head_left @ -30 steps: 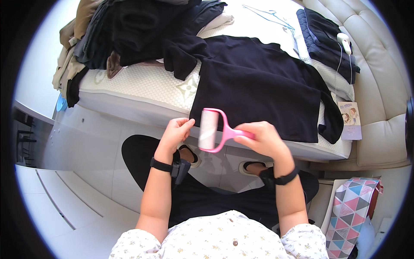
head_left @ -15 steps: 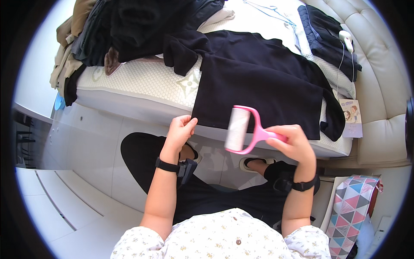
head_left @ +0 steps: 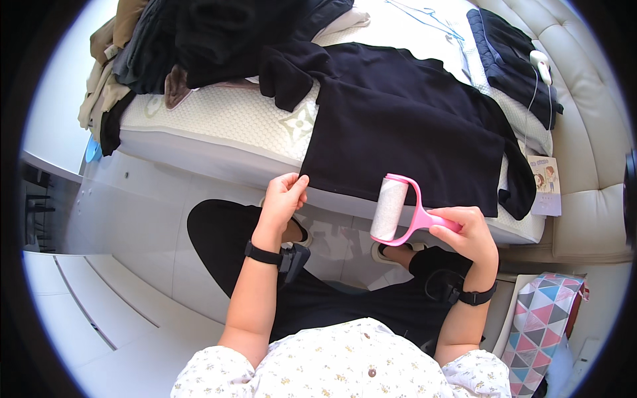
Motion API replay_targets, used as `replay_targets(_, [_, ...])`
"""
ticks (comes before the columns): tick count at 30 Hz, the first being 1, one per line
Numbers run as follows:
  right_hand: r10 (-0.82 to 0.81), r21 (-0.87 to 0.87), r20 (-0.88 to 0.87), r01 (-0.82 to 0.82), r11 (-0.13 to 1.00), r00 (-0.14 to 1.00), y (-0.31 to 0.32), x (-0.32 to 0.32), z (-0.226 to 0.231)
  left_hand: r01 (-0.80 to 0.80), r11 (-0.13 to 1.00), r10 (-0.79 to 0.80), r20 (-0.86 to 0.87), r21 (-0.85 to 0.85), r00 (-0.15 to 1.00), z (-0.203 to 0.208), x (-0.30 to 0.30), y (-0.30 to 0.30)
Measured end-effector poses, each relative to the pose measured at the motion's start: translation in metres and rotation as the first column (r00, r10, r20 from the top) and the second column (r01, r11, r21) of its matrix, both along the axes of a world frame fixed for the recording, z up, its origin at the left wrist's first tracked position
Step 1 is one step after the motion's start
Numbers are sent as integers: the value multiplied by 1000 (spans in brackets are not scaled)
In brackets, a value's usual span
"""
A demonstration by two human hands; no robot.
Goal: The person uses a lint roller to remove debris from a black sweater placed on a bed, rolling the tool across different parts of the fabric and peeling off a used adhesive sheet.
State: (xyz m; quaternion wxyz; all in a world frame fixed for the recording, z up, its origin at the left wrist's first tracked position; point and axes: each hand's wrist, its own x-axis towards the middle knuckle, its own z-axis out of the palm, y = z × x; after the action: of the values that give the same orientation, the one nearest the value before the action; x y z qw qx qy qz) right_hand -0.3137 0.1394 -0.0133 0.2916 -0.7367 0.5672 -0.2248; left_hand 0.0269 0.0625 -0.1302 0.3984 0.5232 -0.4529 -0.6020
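A black long-sleeved garment (head_left: 405,132) lies spread on the mattress, its near edge reaching the mattress side. My left hand (head_left: 284,201) pinches the garment's near left corner between thumb and fingers. In my right hand (head_left: 468,232) is a lint roller (head_left: 390,209) with a pink frame and handle. Its white sheet roll looks greyish with specks. The roller hangs in the air just in front of the garment's near edge, apart from the cloth.
Dark clothes (head_left: 219,40) are heaped on the mattress (head_left: 199,126) at far left, beside tan ones (head_left: 103,99). Blue hangers (head_left: 431,20) lie behind. A folded dark quilted garment (head_left: 511,60) with a white corded device (head_left: 541,65) sits far right, near a booklet (head_left: 546,186) and a triangle-patterned bag (head_left: 541,325).
My right hand has moved the lint roller right and slightly nearer to me. The left hand keeps its pinch on the corner. The whole view has shifted a little.
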Motion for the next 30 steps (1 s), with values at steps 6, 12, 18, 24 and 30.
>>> replay_targets(6, [145,-131,-35,-148,980,989,-18,44,-24,31,938,91,-332,345,939,-11,-30,16])
replay_targets(12, [184,-3,-54,-184,983,982,-32,53,-28,-55,936,202,-404,347,892,-20,-38,13])
replay_targets(18, [71,93,120,-83,992,990,-16,24,-5,19,956,99,-386,291,917,-9,-32,18])
replay_targets(24, [81,239,296,-156,959,952,-28,40,-24,-117,985,159,-424,125,891,-1,-43,27])
replay_targets(30, [38,251,384,-144,957,923,-23,10,-23,-78,996,92,-401,52,912,-2,-40,27])
